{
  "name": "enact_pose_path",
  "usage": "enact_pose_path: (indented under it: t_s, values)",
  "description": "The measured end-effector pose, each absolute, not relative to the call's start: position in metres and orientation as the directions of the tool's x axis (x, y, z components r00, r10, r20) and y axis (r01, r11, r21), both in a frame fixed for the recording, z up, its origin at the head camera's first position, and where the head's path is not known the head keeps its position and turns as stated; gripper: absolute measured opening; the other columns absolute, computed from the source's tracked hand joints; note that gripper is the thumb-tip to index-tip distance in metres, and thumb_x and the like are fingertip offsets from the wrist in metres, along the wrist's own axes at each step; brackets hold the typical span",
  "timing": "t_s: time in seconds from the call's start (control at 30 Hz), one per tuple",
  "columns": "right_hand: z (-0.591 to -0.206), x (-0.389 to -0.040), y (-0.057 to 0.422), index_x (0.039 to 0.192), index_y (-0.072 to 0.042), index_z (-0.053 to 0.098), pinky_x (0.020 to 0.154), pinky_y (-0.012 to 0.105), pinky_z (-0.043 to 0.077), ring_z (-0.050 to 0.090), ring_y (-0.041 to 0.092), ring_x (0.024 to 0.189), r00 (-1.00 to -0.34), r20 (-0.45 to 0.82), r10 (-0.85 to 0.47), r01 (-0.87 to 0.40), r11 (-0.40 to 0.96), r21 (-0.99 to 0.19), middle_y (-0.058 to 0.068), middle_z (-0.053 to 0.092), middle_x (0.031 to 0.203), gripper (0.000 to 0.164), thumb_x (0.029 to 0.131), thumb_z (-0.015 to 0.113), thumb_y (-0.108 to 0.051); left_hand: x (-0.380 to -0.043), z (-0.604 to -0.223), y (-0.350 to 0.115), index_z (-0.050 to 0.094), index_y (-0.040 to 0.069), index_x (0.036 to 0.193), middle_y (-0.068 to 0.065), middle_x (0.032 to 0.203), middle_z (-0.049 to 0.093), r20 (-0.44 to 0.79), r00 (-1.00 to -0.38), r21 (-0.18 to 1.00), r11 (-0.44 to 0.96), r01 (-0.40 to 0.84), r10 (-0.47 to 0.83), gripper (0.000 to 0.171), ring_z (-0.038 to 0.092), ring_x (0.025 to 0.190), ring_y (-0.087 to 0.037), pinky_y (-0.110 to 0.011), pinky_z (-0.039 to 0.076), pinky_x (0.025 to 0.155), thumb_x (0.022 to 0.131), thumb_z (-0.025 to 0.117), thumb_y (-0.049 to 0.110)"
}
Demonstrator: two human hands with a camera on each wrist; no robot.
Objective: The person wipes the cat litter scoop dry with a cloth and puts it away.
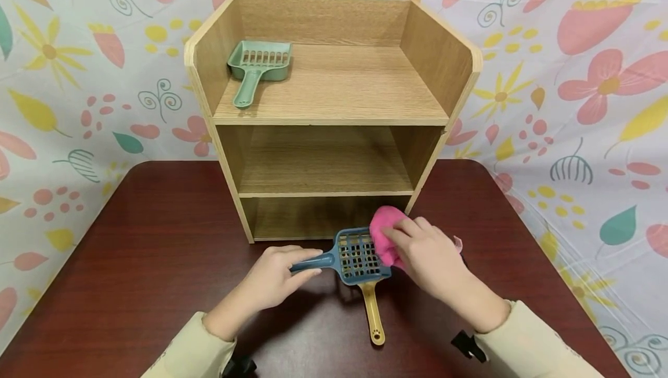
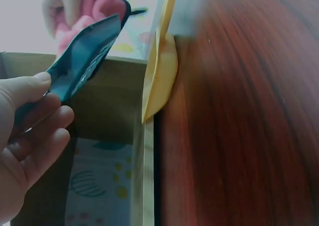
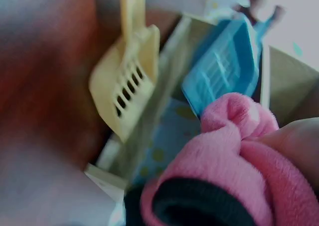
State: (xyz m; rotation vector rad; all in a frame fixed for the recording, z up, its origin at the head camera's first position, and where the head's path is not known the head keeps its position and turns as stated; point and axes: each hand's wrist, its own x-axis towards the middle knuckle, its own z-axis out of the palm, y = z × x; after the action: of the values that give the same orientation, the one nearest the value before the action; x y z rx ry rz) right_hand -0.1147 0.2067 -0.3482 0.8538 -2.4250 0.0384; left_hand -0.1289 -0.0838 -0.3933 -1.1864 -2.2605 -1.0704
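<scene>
Plainly, a floral backdrop (image 1: 68,105) is hanging across the far side and down both flanks, and a dark red-brown table (image 1: 156,239) is stretching from it toward me. A three-tier wooden shelf unit (image 1: 334,85) is standing at the far middle of that table. My left hand (image 1: 271,276) is coming in from the near left, pinching a handle between thumb and fingers, while my right hand (image 1: 425,250), on the right, is gripping a bunched cloth. That handle is belonging to a blue slotted litter scoop (image 1: 338,261), which I am holding crosswise before the lowest tier. Beneath it a yellow slotted litter scoop (image 1: 373,314) is lying, its handle pointing near. A green slotted litter scoop (image 1: 261,68) is resting on the top tier, at the left. Smallest, the pink cloth (image 1: 386,233) is covering the blue scoop's far right corner.
</scene>
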Motion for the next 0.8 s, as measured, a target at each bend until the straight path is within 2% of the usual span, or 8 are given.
enact_pose_path:
  t_s: [0.2,0.4,0.53,0.7,0.8]
  values:
    - [-0.329,-0.118,0.210,0.109,-0.014,0.068,0.071,0.037,0.053,0.057,0.018,0.092,-0.679,0.530,-0.508,-0.629,0.775,-0.062,-0.001,0.064,0.105,0.031,0.079,0.071,-0.008,-0.129,-0.386,-0.086,0.072,0.011,0.107,0.000,0.093,0.073,0.531,-0.559,0.403,0.390,0.828,0.637,0.028,0.060,0.071,-0.002,-0.014,0.047,0.063,0.080,0.075,0.020]
    - [-0.321,-0.127,0.200,0.113,-0.014,0.064,0.087,0.036,0.047,0.059,0.016,0.101,-0.660,0.404,-0.633,-0.736,0.652,-0.181,-0.003,0.065,0.107,0.026,0.087,0.066,-0.012,-0.132,-0.373,-0.080,0.072,0.012,0.109,0.002,0.094,0.072,0.502,-0.478,0.340,0.344,0.875,0.721,0.027,0.059,0.071,0.000,-0.014,0.048,0.064,0.082,0.073,0.019]
    - [-0.317,-0.130,0.196,0.119,-0.016,0.062,0.090,0.033,0.047,0.058,0.012,0.105,-0.676,0.246,-0.694,-0.732,0.598,-0.326,-0.006,0.064,0.113,0.027,0.092,0.062,-0.021,-0.133,-0.367,-0.076,0.072,0.013,0.107,0.003,0.094,0.072,0.539,-0.418,0.274,0.317,0.908,0.731,0.026,0.064,0.078,-0.003,-0.017,0.051,0.069,0.081,0.075,0.016]
    - [-0.317,-0.137,0.193,0.133,-0.024,0.053,0.087,0.026,0.046,0.054,0.007,0.102,-0.678,-0.046,-0.734,-0.600,0.588,-0.543,-0.010,0.058,0.124,0.047,0.089,0.064,-0.038,-0.130,-0.362,-0.073,0.073,0.014,0.106,0.004,0.095,0.072,0.543,-0.347,0.139,0.325,0.935,0.765,0.026,0.067,0.086,-0.007,-0.021,0.053,0.077,0.080,0.075,0.015]
    - [-0.322,-0.140,0.191,0.132,-0.029,0.052,0.080,0.023,0.046,0.054,0.006,0.094,-0.654,-0.159,-0.740,-0.544,0.605,-0.581,-0.014,0.059,0.117,0.050,0.086,0.069,-0.034,-0.128,-0.361,-0.073,0.073,0.016,0.105,0.005,0.095,0.072,0.537,-0.317,0.072,0.332,0.940,0.781,0.027,0.067,0.086,-0.008,-0.021,0.053,0.077,0.079,0.076,0.016]
